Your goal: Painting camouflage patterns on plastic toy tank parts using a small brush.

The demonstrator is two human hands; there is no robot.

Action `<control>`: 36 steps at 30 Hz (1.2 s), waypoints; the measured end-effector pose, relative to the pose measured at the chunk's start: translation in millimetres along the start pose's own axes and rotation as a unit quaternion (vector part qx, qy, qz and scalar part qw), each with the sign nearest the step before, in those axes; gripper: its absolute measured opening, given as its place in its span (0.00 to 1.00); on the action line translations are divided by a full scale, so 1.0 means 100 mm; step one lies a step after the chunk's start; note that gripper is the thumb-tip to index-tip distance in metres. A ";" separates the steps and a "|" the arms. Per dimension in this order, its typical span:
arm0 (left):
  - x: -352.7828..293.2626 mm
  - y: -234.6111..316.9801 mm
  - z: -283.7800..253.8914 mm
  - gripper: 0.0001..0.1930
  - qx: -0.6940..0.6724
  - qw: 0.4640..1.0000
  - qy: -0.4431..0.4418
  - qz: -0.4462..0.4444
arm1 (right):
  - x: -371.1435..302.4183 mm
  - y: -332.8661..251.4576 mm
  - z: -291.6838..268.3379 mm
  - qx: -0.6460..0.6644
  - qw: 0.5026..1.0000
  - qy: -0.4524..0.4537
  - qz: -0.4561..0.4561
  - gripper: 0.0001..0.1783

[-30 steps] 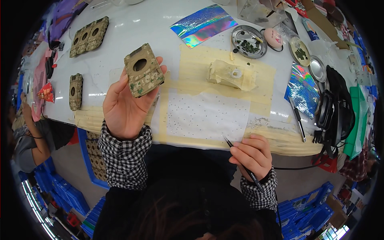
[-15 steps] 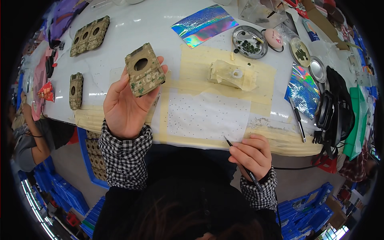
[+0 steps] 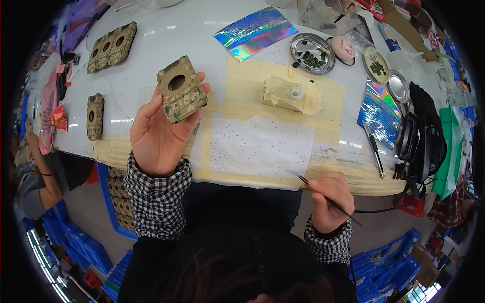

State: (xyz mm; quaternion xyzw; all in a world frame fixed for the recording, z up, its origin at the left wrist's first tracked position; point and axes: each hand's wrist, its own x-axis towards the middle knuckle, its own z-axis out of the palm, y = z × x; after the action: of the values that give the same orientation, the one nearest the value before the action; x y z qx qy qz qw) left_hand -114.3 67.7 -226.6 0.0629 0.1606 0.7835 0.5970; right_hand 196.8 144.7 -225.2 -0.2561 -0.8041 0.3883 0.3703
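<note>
My left hand (image 3: 157,144) is raised over the table's near edge, fingers closed around a camouflage model tank hull (image 3: 189,99). The hull is tilted up, with its round opening on top. My right hand (image 3: 331,202) grips slim black tweezers (image 3: 304,180), their points aimed left. Those tips hover by the lower right edge of a white sheet (image 3: 260,151) scattered with tiny dark bits. Whether the tips hold a bit is too small to tell. Beyond the sheet stands a block wrapped in yellowish tape (image 3: 283,96), with a small whitish ring on it.
Camouflage hulls stand in a group (image 3: 112,48) and singly (image 3: 94,117) at left. A metal dish (image 3: 331,64) holds small dark green parts. Iridescent pouches (image 3: 257,33), a pen-shaped tool (image 3: 375,151) and a black bag (image 3: 427,121) lie around. A blue crate (image 3: 107,199) of hulls sits below.
My right hand has turned and shifted slightly, so the tweezers now lie flatter, their tips further right and at the sheet's edge. My left hand keeps the hull almost still.
</note>
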 end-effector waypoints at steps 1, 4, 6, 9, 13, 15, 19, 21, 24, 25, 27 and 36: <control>0.01 0.00 0.00 0.28 0.000 1.000 -0.001 0.000 | 0.01 -0.03 0.00 0.079 0.994 0.035 0.069 0.07; 0.01 0.00 -0.03 0.29 -0.001 1.000 -0.006 -0.001 | 0.05 -0.10 0.00 0.266 0.931 0.112 0.225 0.08; 0.01 0.00 -0.05 0.29 -0.003 1.000 -0.011 -0.001 | 0.11 -0.11 -0.02 0.357 0.876 0.146 0.292 0.10; 0.01 0.01 -0.03 0.29 -0.004 1.000 -0.014 -0.004 | 0.23 -0.07 -0.07 0.424 0.825 0.152 0.343 0.12; 0.01 0.00 -0.05 0.30 -0.003 1.000 -0.017 -0.004 | 0.29 -0.01 -0.11 0.460 0.799 0.141 0.361 0.12; 0.01 0.00 -0.05 0.30 -0.005 1.000 -0.016 -0.004 | 0.32 -0.01 -0.11 0.463 0.796 0.130 0.367 0.12; 0.00 0.00 -0.05 0.30 -0.006 1.000 -0.021 -0.005 | 0.33 -0.01 -0.12 0.459 0.801 0.116 0.366 0.12; 0.00 0.01 -0.05 0.30 -0.007 1.000 -0.019 -0.006 | 0.34 -0.02 -0.11 0.457 0.802 0.114 0.367 0.12; 0.00 0.01 -0.05 0.30 -0.010 1.000 -0.021 -0.007 | 0.33 -0.02 -0.10 0.449 0.808 0.117 0.364 0.12; 0.00 0.01 -0.05 0.30 -0.010 1.000 -0.021 -0.007 | 0.32 -0.01 -0.09 0.449 0.809 0.116 0.361 0.12; 0.00 0.01 -0.06 0.30 -0.011 1.000 -0.021 -0.006 | 0.32 -0.01 -0.09 0.450 0.811 0.113 0.357 0.11; 0.00 0.01 -0.07 0.29 -0.018 1.000 -0.024 -0.007 | 0.24 -0.09 0.05 0.130 0.976 0.080 0.158 0.05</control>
State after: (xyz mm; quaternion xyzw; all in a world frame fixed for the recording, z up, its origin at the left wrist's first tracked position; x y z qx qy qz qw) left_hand -116.9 66.5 -232.9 0.0696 0.1321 0.7802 0.6074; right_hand 177.9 153.9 -210.2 -0.3600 -0.6640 0.5208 0.3979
